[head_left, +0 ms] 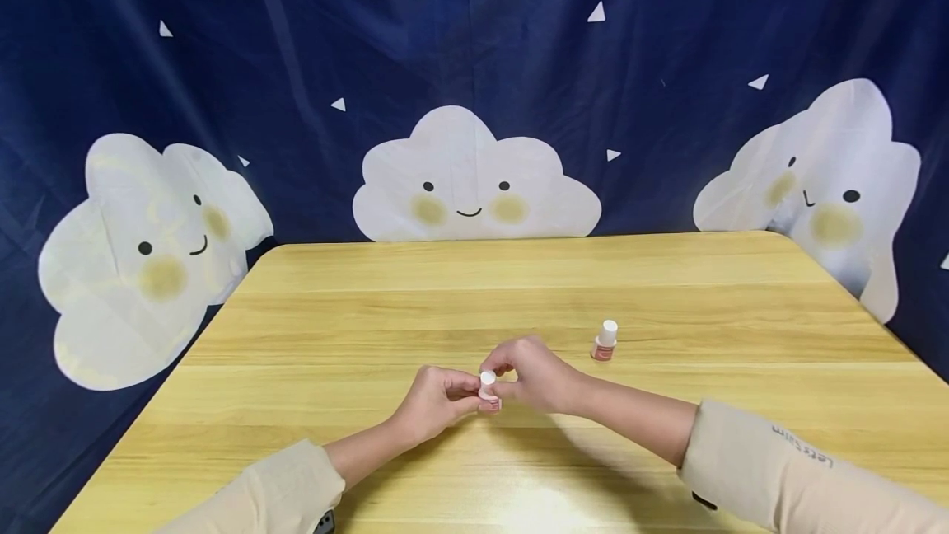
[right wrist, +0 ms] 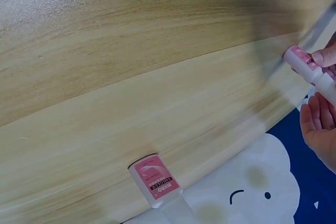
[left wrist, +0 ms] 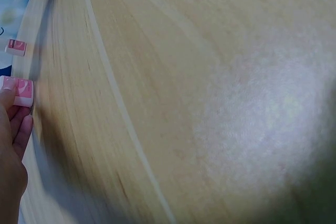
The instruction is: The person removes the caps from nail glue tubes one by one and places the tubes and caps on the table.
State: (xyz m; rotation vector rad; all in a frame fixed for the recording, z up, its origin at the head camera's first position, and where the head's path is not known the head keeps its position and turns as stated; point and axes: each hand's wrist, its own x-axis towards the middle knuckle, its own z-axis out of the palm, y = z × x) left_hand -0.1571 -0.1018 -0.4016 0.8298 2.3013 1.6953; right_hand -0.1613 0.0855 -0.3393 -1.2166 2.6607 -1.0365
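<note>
Dark blue cloth [head_left: 519, 48] printed with smiling clouds [head_left: 474, 175] is hanging behind the pale wooden desk [head_left: 311, 311] as I'm watching from afar. Going from the left, the left hand [head_left: 437, 406] is pinching the body of a small bottle [head_left: 491, 406] between thumb and fingers. That bottle is sitting at the left hand's fingertips, between the two hands, with its pink label partly showing; whether its base is touching the desk, I can't tell. Just above those fingertips, a white cap [head_left: 487, 377] is topping the bottle, and the right hand [head_left: 539, 376] is gripping it from the other side. Beyond the right hand and farther right, a second bottle [head_left: 604, 350] is standing upright, capped and untouched. As for progress, I'm judging that the work is centring on the first bottle's cap: both hands are in place, but no cap is off. I can't tell whether it is loosening or tightening. Nothing is showing as finished, and the second bottle is apparently waiting its turn, if it has one.
</note>
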